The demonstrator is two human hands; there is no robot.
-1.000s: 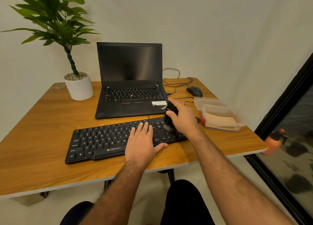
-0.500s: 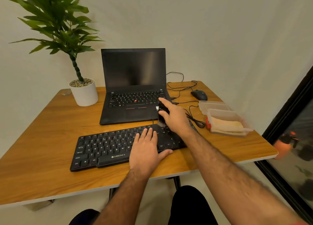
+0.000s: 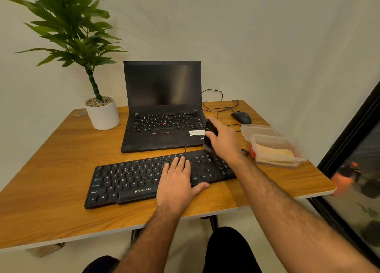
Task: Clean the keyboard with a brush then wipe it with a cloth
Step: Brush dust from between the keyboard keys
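Note:
A black keyboard [image 3: 131, 180] lies on the wooden table [image 3: 51, 165] in front of me. My left hand [image 3: 176, 182] rests flat on its right-centre keys with straight fingers. My right hand [image 3: 224, 141] grips a black brush [image 3: 210, 132] upright at the keyboard's far right edge, bristles pointing down at the top row. A folded beige cloth [image 3: 275, 154] lies in a clear plastic box [image 3: 267, 141] to the right of the keyboard.
An open black laptop [image 3: 162, 108] stands behind the keyboard. A potted plant in a white pot [image 3: 102, 114] is at the back left. A black mouse [image 3: 241, 117], loose cables and the box's lid [image 3: 257, 128] lie at the back right.
My right hand has carried the brush from the keyboard's right keys up and back to its far top edge. My left hand has stayed pressed on the keys.

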